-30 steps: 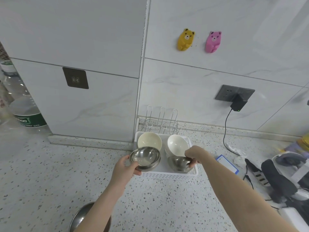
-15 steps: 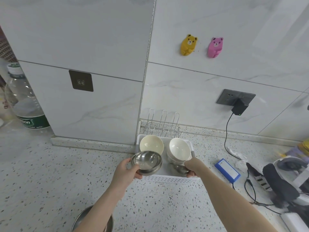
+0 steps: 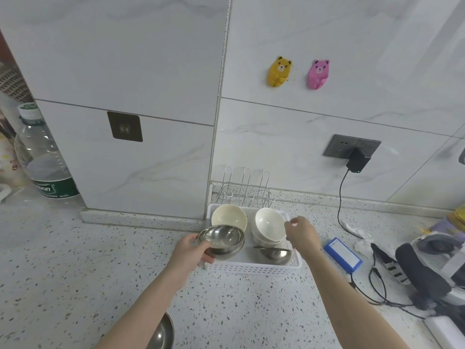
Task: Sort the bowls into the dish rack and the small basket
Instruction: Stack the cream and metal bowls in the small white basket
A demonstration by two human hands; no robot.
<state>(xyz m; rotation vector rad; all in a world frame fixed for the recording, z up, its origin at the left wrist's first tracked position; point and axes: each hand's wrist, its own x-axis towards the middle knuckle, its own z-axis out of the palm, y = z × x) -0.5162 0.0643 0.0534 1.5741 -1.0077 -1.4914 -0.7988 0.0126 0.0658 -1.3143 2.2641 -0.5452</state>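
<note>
The steel bowls (image 3: pixel 222 240), two nested together, are gripped at their near rim by the left hand (image 3: pixel 189 255), fingers curled under, at the front left corner of the white basket (image 3: pixel 254 268). Inside the basket a cream bowl (image 3: pixel 228 216) sits at the back left, a stack of white bowls (image 3: pixel 268 226) leans at the back right, and a small steel bowl (image 3: pixel 274 255) lies tilted in front. The right hand (image 3: pixel 303 235) hovers above the basket's right edge, fingers loosely parted, holding nothing. A wire dish rack (image 3: pixel 245 190) stands behind on the speckled counter (image 3: pixel 75 260).
</note>
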